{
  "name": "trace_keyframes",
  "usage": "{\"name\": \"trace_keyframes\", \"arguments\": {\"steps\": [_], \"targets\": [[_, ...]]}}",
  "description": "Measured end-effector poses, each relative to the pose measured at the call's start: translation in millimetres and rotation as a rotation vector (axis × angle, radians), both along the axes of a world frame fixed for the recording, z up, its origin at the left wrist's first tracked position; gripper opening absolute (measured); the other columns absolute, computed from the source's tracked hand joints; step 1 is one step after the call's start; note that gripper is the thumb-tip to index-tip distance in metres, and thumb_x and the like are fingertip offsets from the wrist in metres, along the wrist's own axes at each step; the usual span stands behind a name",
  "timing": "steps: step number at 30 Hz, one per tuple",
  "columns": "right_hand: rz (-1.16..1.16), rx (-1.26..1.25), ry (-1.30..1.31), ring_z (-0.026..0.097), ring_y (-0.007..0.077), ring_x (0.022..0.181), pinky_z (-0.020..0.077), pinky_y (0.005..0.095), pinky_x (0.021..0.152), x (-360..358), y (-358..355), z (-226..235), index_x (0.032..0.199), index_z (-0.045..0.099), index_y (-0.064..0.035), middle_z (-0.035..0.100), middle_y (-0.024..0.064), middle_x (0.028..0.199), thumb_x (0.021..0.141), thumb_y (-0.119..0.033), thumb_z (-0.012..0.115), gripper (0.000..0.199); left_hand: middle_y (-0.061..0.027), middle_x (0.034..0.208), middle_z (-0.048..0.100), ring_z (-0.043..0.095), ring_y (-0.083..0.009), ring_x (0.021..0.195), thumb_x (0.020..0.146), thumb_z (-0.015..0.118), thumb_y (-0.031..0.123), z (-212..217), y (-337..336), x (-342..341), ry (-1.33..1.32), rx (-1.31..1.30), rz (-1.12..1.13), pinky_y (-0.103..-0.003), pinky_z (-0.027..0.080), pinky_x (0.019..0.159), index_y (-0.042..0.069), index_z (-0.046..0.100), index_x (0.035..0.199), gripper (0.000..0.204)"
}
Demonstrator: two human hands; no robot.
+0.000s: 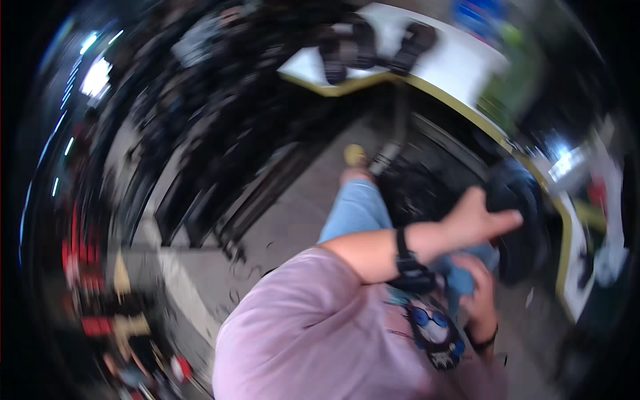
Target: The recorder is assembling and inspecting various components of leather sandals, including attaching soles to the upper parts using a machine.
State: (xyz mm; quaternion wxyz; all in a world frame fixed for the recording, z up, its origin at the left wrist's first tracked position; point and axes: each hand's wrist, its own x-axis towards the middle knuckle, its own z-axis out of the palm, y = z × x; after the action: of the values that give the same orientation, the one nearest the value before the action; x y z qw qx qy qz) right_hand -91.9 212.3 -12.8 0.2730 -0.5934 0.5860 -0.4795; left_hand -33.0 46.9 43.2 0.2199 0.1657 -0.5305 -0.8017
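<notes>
My left hand (467, 223) is stretched across my body to the right, with a dark band on its wrist. Its thumb lies over a long black thing (517, 223), shaped like a piece of footwear, and its other fingers are partly hidden at the edge of it. Motion blur hides the details of that thing. Lower down, by my right knee, my right hand (479, 290) has loosely bent fingers set apart, with nothing visible in them. Dark sandals (415, 47) lie on the white tabletop (460, 63) ahead.
The table's yellow edge (460, 103) curves round from ahead to my right. Dark racks (193, 193) packed with black items stand at the left. A black heap (413, 190) sits on the floor under the table. Red things (83, 247) show at far left.
</notes>
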Motion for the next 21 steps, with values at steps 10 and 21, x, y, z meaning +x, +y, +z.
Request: {"name": "trace_keyframes", "arguments": {"steps": [10, 21], "targets": [[-0.753, -0.728, -1.136, 0.029, 0.0316, 0.133, 0.0191, 0.0498, 0.111, -16.4, 82.6, -58.9, 0.14, 0.029, -0.0049, 0.032, 0.0141, 0.144, 0.071, -0.047, 0.072, 0.092, -0.0036, 0.09, 0.063, 0.059, -0.0101, 0.079, 0.084, 0.063, 0.008, -6.2, 25.5, -24.3, 0.265, 0.271, -0.127, -0.026, 0.049, 0.07, -0.001, 0.061, 0.099, 0.018], [-0.518, -0.547, -1.12, 0.039, 0.0339, 0.127, 0.0324, 0.048, 0.106, -46.7, 37.4, -49.0, 0.139, 0.028, -0.0016, 0.036, 0.0187, 0.14, 0.075, -0.021, 0.067, 0.077, -0.0145, 0.105, 0.061, 0.062, -0.0268, 0.095, 0.079, 0.064, 0.018, -30.5, -25.0, 6.6, 0.315, 0.295, -0.016, -0.04, 0.051, 0.086, -0.002, 0.053, 0.113, 0.041]]}}
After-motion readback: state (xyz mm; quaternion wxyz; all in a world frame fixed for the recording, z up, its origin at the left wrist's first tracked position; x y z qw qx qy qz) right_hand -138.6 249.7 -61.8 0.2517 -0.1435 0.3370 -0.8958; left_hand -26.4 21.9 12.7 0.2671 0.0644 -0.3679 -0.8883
